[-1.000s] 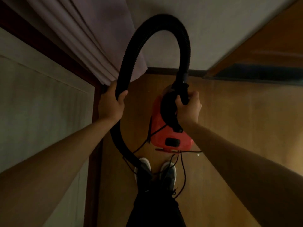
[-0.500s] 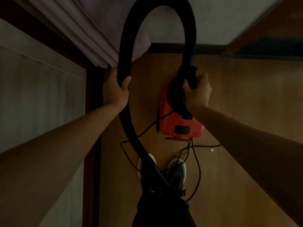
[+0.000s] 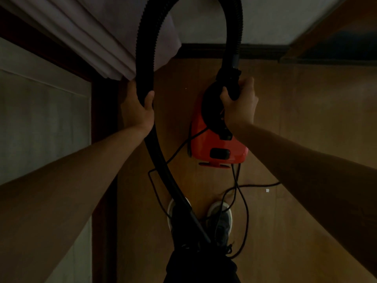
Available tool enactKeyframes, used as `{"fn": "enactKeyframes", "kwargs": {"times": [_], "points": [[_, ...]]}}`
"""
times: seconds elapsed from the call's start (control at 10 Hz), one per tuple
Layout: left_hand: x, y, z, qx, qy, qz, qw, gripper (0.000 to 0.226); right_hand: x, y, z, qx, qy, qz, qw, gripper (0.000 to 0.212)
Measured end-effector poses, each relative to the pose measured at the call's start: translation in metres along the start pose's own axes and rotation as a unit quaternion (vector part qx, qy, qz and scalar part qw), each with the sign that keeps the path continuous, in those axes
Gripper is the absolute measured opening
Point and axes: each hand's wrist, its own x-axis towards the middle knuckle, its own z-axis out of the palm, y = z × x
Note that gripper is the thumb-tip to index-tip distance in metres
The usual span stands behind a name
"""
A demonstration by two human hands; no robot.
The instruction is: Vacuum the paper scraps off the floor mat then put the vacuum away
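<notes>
The wooden floor (image 3: 295, 139) spreads under and around the red vacuum (image 3: 216, 144), and a pale curtain (image 3: 91, 37) hangs up and left of it. The black hose (image 3: 146, 48) rises from the vacuum's top end, arches overhead and drops down its left side toward the person's shoes (image 3: 221, 219). Left of the vacuum, the left hand (image 3: 136, 111) has its fingers wrapped round the descending hose. At the vacuum's top, the right hand (image 3: 240, 107) curls round the black hose fitting, apparently carrying the machine. The floor mat is not in view. The thin power cord (image 3: 242, 211) trails from the vacuum's lower end and loops around the shoes. A small white scrap (image 3: 267, 190) lies on the floor below and right of the vacuum. Likely trouble: a step snags those loops, tripping the person or yanking the vacuum, or the fitting pulls loose under the machine's weight.
</notes>
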Motion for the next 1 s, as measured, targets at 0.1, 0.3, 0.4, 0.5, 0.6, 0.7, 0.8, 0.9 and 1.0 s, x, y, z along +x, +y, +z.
{"fn": "enactKeyframes", "kwargs": {"times": [0.1,0.3,0.4,0.5,0.6,0.7,0.8,0.9,1.0], "points": [[-0.002,0.005,0.003,-0.001,0.005,-0.015,1.0,0.046,0.0,0.001,-0.002,0.003,-0.007,-0.004,1.0,0.027],[0.001,0.007,0.002,0.012,0.005,-0.051,0.999,0.047,-0.001,0.004,-0.006,0.003,-0.025,0.008,1.0,0.023],[0.003,0.008,-0.002,0.041,-0.001,-0.064,0.997,0.048,-0.004,0.006,-0.006,-0.009,-0.012,0.013,1.0,0.028],[0.003,0.012,-0.007,0.063,-0.014,-0.088,0.994,0.046,-0.006,0.005,-0.007,-0.017,-0.009,0.019,1.0,0.03],[0.0,0.017,-0.014,0.082,-0.029,-0.116,0.989,0.052,-0.008,0.0,-0.01,-0.022,-0.037,0.05,0.998,0.032],[-0.007,0.029,-0.026,0.075,-0.067,-0.133,0.986,0.074,-0.007,-0.014,-0.018,-0.065,-0.107,0.067,0.99,0.047],[-0.015,0.044,-0.041,0.095,-0.098,-0.124,0.983,0.089,-0.005,-0.037,-0.038,-0.189,-0.178,0.055,0.964,0.067],[-0.021,0.066,-0.056,0.118,-0.138,-0.083,0.98,0.093,0.0,-0.065,-0.057,-0.274,-0.223,0.002,0.935,0.07],[-0.027,0.092,-0.079,0.161,-0.188,-0.019,0.969,0.097,-0.005,-0.105,-0.08,-0.3,-0.264,-0.068,0.914,0.07]]}}
